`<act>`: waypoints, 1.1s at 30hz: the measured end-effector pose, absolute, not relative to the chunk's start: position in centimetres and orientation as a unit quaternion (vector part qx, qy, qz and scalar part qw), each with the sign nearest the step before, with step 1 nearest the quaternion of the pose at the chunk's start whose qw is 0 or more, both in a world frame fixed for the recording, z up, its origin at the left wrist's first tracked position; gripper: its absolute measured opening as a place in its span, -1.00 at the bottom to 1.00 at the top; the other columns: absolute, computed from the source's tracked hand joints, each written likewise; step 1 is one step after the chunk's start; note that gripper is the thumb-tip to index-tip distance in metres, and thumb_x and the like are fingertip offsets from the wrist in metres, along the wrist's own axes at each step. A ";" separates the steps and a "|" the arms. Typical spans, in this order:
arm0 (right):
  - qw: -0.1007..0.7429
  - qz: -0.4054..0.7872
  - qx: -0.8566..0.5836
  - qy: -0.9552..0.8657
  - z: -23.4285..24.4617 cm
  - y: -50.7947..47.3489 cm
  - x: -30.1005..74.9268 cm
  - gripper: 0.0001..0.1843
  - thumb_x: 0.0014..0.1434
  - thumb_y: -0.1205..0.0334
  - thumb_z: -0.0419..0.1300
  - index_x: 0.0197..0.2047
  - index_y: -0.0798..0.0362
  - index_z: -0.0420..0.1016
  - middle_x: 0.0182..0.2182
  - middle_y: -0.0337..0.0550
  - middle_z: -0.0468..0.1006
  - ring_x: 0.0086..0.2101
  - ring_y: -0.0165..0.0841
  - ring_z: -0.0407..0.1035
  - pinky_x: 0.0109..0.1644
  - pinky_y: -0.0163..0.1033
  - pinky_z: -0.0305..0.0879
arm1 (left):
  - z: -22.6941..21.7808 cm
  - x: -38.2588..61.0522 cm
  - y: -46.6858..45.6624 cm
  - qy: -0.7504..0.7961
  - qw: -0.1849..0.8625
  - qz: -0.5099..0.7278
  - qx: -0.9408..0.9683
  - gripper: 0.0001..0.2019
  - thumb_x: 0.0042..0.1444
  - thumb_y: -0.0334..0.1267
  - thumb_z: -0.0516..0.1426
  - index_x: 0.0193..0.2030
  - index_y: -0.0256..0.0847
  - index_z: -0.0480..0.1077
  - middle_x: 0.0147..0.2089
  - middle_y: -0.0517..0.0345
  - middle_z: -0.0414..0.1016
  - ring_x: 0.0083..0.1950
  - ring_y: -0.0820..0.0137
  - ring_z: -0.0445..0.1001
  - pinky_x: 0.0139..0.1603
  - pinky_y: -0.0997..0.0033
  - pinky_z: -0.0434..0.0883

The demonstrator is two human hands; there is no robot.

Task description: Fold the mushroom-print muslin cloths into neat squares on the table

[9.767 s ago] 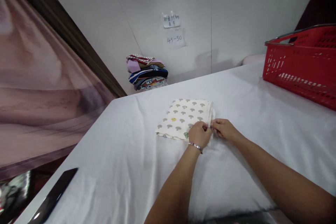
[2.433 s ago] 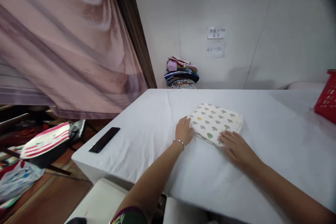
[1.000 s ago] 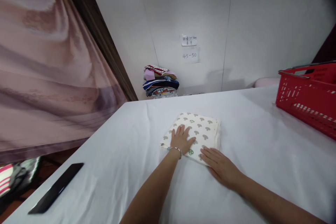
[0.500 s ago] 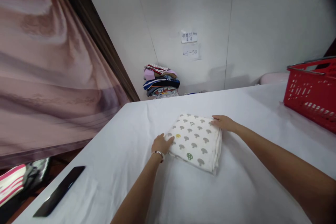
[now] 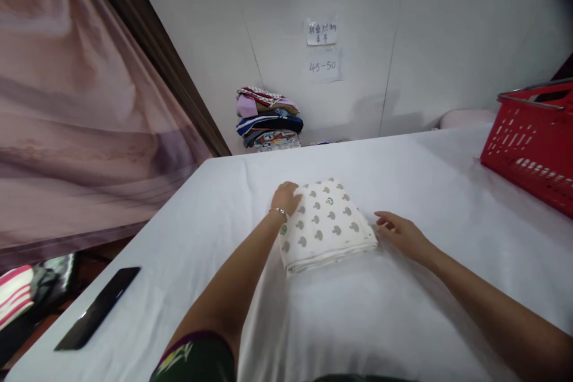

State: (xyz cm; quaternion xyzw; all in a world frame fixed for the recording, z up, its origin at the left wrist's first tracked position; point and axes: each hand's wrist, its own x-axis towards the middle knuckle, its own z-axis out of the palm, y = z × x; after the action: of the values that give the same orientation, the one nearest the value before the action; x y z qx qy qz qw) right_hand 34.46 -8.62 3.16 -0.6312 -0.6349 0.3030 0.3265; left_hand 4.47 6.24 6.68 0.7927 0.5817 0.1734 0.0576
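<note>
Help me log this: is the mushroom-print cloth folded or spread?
Folded: the cloth lies as a compact pad, layered edges showing along its near side.

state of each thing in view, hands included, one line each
cloth: folded, lying flat
left hand: on cloth's left edge
right hand: fingers bent, by cloth's right edge, contact unclear
tablecloth: spread, wrinkled
basket: upright, contents hidden
clothes: folded, stacked
black slab: lying flat
curtain: hanging
</note>
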 end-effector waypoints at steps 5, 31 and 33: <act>0.358 0.313 -0.547 -0.689 4.8 -9.6 34.2 -0.69 0.14 -0.02 0.02 -0.29 -0.03 0.50 -0.31 -0.14 0.51 -0.33 -0.32 0.37 -0.34 -0.25 0.30 | 5.9 8.1 -2.5 0.403 0.176 0.223 0.870 -0.84 0.12 -0.18 0.08 -0.22 -0.13 0.44 -0.23 0.17 0.46 -0.16 0.40 0.40 -0.10 0.43 0.33; 0.314 0.197 -0.491 -0.788 4.0 -11.3 33.5 -0.71 0.24 0.15 -0.11 -0.31 -0.06 0.42 -0.28 -0.17 0.42 -0.35 -0.39 0.33 -0.30 -0.28 0.27 | 4.7 11.5 -8.7 0.369 0.018 0.122 0.921 -0.80 0.22 -0.33 -0.11 -0.28 -0.21 0.32 -0.24 0.05 0.33 -0.19 0.33 0.28 -0.17 0.30 0.25; 0.301 0.197 -0.483 -0.798 3.9 -11.3 33.7 -0.71 0.23 0.14 -0.10 -0.30 -0.07 0.43 -0.27 -0.18 0.43 -0.33 -0.38 0.34 -0.28 -0.28 0.28 | 4.3 11.3 -8.7 0.367 0.033 0.130 0.920 -0.82 0.21 -0.26 -0.07 -0.28 -0.21 0.32 -0.24 0.06 0.33 -0.20 0.33 0.28 -0.18 0.30 0.25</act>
State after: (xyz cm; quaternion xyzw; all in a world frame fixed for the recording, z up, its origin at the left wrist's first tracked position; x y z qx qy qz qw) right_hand 33.72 -11.26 3.92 -0.4828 -0.7984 0.1975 0.3008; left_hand 11.34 -8.69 4.32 0.9204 0.3673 0.1298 0.0333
